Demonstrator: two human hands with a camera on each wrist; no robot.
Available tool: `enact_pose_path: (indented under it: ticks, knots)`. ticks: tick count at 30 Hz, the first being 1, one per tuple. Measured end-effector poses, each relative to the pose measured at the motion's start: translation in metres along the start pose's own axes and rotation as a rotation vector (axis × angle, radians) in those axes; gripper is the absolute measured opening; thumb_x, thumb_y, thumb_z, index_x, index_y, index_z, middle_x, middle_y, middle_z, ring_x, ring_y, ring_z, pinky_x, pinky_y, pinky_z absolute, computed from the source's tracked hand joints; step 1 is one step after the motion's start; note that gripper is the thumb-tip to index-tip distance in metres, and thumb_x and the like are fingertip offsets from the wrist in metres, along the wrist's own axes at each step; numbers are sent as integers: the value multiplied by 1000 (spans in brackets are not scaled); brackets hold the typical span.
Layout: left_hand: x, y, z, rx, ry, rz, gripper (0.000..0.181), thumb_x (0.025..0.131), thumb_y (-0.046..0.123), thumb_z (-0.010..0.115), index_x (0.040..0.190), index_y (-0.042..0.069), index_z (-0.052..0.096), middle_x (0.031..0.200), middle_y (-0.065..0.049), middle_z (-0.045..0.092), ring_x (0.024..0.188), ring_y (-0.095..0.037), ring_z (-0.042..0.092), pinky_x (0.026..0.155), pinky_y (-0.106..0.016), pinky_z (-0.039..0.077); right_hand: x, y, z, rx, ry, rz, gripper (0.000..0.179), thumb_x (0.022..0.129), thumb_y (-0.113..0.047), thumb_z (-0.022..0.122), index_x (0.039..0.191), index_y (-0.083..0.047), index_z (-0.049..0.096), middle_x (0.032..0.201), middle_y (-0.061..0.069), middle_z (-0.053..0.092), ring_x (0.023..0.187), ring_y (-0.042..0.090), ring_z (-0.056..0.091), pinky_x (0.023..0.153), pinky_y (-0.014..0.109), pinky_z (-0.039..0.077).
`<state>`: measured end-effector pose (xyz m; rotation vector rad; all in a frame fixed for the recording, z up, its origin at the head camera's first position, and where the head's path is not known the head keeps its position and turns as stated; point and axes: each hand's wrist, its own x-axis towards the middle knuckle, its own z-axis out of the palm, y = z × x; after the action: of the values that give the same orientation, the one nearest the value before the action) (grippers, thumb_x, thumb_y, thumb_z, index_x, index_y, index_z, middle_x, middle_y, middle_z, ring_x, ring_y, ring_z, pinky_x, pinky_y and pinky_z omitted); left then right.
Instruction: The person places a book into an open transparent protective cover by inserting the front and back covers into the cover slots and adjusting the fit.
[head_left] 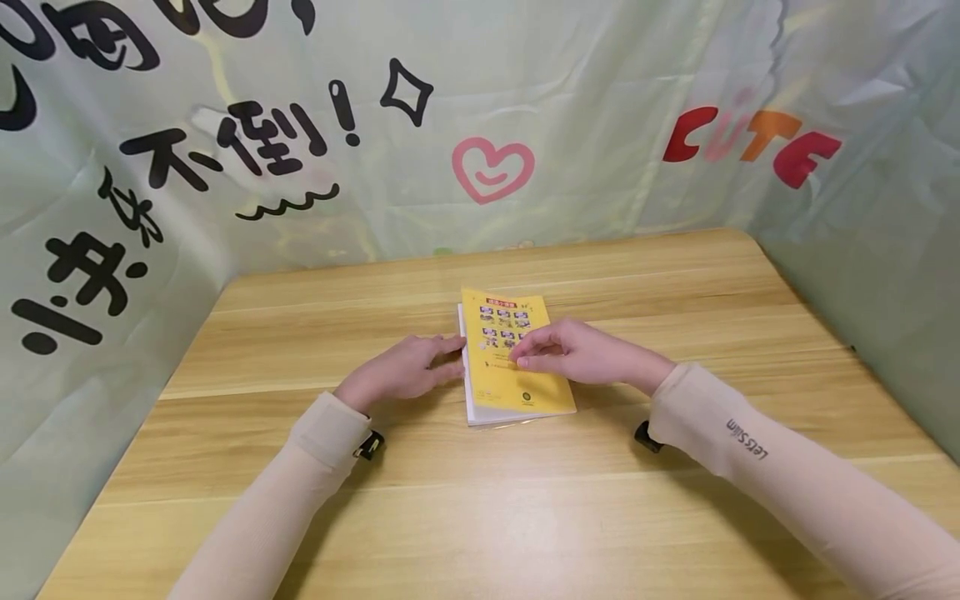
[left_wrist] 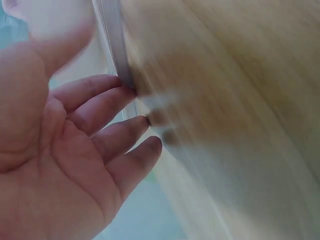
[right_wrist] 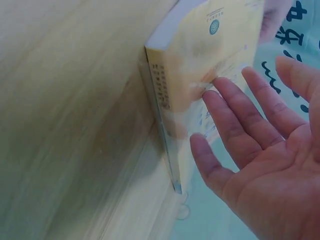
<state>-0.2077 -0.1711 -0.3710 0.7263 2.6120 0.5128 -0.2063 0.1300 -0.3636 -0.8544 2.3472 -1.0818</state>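
Note:
A thick book (head_left: 536, 390) with a yellow cover lies flat near the middle of the wooden table, its white page edges showing at the left and front. At its left side is my left hand (head_left: 408, 367), the fingers fairly straight and their tips at the page edges (left_wrist: 114, 42). My right hand (head_left: 573, 352) is over the right half of the cover, its thumb and fingers loosely bent and nothing between them. In the right wrist view, those relaxed fingers (right_wrist: 232, 117) overlap the glossy cover beside the printed spine (right_wrist: 162, 90).
The pale wood table (head_left: 300, 308) has rounded far corners. Behind it and along both sides hangs a light cloth backdrop (head_left: 600, 100) with black characters, a pink heart (head_left: 492, 198) and the coloured word CUTE. Black wrist devices (head_left: 370, 446) sit under both beige sleeves.

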Motion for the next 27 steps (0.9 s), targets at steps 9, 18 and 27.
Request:
enact_pose_path:
  ticks: [9,18,27]
  knots:
    - [1,6,-1,-31,31,-58,57,115,45,45,162,12,47,168,-12,47,154,-36,48,127,-56,39,-1,-4,11,-133,-34,-1,22,102,-24,76,121,-14,79,127,1,79,123,21,68,110,49,51]
    - [7,12,4,40,67,-81,68,105,46,68,161,11,48,174,-8,36,164,-45,26,131,-60,29,-7,-13,19,-225,-67,87,38,84,-10,93,118,-17,79,145,4,70,142,29,59,124,53,41]
    - [11,14,6,98,97,-118,81,100,47,76,159,-1,48,171,-20,39,161,-43,34,131,-56,32,-14,-22,28,-383,-104,33,50,83,-4,92,129,-13,76,158,10,60,150,33,54,127,54,40]
